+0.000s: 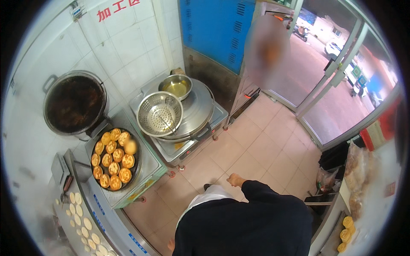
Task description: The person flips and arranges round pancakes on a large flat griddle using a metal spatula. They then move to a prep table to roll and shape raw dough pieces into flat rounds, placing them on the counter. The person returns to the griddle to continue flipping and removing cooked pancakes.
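Note:
My right hand (pixel 236 180) hangs at the end of a dark sleeve over the tiled floor, fingers partly curled. No object shows in it, and it touches nothing. Only a small part of my left hand (pixel 171 245) shows at the lower left of my body; my dark top hides the rest. Ahead and to the left, a round black pan (pixel 138 161) holds several browned round cakes (pixel 114 168). Beyond it, a perforated steel colander (pixel 153 114) with a thin utensil in it and a steel bowl of yellowish oil (pixel 176 87) rest on a large lidded griddle (pixel 201 105).
A wok of dark liquid (pixel 75 104) stands at the upper left. Pale dough rounds (pixel 85 232) lie on a steel counter at lower left. A blue-panelled cabinet (pixel 214 28) stands at the back. Glass doors (pixel 298 64) face a street. Yellow rolls (pixel 346 235) sit on the right counter.

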The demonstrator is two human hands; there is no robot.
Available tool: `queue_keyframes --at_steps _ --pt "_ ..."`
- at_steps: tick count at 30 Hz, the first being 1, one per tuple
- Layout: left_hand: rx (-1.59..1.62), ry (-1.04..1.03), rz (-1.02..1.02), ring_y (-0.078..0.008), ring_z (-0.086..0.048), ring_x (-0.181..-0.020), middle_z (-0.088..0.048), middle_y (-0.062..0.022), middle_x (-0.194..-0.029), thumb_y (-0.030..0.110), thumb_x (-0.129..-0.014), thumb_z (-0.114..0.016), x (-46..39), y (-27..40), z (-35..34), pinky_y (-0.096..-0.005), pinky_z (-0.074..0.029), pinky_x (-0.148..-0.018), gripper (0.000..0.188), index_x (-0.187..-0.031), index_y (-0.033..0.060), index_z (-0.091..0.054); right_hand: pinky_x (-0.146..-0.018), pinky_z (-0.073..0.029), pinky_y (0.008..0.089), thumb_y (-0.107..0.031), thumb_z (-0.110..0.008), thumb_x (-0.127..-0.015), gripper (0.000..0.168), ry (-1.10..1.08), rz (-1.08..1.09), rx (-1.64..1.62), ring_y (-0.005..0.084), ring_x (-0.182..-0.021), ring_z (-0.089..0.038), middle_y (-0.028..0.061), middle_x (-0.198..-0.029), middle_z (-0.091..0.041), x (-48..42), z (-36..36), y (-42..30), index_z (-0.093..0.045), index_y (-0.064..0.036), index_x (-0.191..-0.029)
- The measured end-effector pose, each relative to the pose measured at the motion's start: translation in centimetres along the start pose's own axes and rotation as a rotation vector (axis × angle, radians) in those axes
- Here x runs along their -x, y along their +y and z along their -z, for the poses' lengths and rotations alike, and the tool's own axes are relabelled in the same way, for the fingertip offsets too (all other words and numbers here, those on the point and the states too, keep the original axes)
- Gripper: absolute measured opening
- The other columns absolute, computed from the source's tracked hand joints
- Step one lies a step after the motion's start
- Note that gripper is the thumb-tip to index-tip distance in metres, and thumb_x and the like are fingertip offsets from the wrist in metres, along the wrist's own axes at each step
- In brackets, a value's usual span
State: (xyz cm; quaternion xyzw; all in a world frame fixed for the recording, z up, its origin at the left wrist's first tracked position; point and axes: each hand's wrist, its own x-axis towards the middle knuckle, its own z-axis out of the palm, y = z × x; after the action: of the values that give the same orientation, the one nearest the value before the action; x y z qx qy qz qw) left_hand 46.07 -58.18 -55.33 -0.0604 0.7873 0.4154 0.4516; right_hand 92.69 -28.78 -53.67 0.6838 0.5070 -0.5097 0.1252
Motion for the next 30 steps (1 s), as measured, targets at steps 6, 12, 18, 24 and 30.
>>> queue_keyframes --at_steps 6,12,18,24,30 --pt "-0.805 -0.134 -0.900 -0.0256 -0.066 -0.076 -0.064 -0.0112 -0.086 0.020 -0.092 -0.056 2.2 -6.7 6.4 -0.0382 -0.051 -0.060 0.022 -0.105 0.0020 -0.060 -0.055 -0.054 0.0400 -0.028 -0.060 -0.094 0.032 -0.048 0.034 -0.230 0.0259 -0.068 -0.067 0.0128 -0.086 -0.067 -2.9 -0.5 5.4 -0.063 -0.001 -0.111" --pt "0.321 -0.048 0.066 -0.0270 -0.069 -0.085 -0.061 -0.0173 -0.110 0.018 -0.096 -0.052 3.3 -9.5 7.1 -0.0327 -0.056 -0.063 0.045 -0.134 -0.0061 -0.047 -0.057 -0.055 0.0352 -0.028 -0.058 -0.094 0.034 -0.033 -0.023 -0.331 0.0215 -0.070 -0.066 0.0114 -0.091 -0.068 2.6 1.1 -0.7 -0.059 -0.002 -0.116" --pt "0.263 0.099 0.128 -0.0274 -0.069 -0.087 -0.062 -0.0171 -0.112 0.020 -0.096 -0.053 9.5 -9.1 5.3 -0.0324 -0.056 -0.066 0.047 -0.135 -0.0064 -0.046 -0.051 -0.049 0.0363 -0.023 -0.056 -0.094 0.025 -0.021 -0.016 -0.295 0.0216 -0.063 -0.062 0.0122 -0.083 -0.065 4.0 1.8 -1.0 -0.062 0.000 -0.101" --pt "0.160 0.136 0.191 -0.0277 -0.069 -0.087 -0.062 -0.0159 -0.110 0.021 -0.096 -0.052 10.4 -10.0 4.2 -0.0354 -0.056 -0.068 0.041 -0.131 -0.0006 -0.053 -0.054 -0.054 0.0333 -0.029 -0.055 -0.095 0.030 -0.069 0.067 -0.234 0.0200 -0.063 -0.064 0.0109 -0.080 -0.066 1.1 2.3 0.6 -0.062 0.000 -0.100" --pt "-0.109 0.126 -0.001 -0.0286 -0.069 -0.088 -0.062 -0.0155 -0.108 0.020 -0.095 -0.049 8.5 -14.2 5.6 -0.0384 -0.056 -0.069 0.035 -0.122 0.0003 -0.058 -0.046 -0.054 0.0359 -0.035 -0.048 -0.099 0.036 0.068 0.108 -0.130 0.0207 -0.054 -0.064 0.0111 -0.071 -0.063 0.9 1.4 -3.2 -0.058 -0.001 -0.091"
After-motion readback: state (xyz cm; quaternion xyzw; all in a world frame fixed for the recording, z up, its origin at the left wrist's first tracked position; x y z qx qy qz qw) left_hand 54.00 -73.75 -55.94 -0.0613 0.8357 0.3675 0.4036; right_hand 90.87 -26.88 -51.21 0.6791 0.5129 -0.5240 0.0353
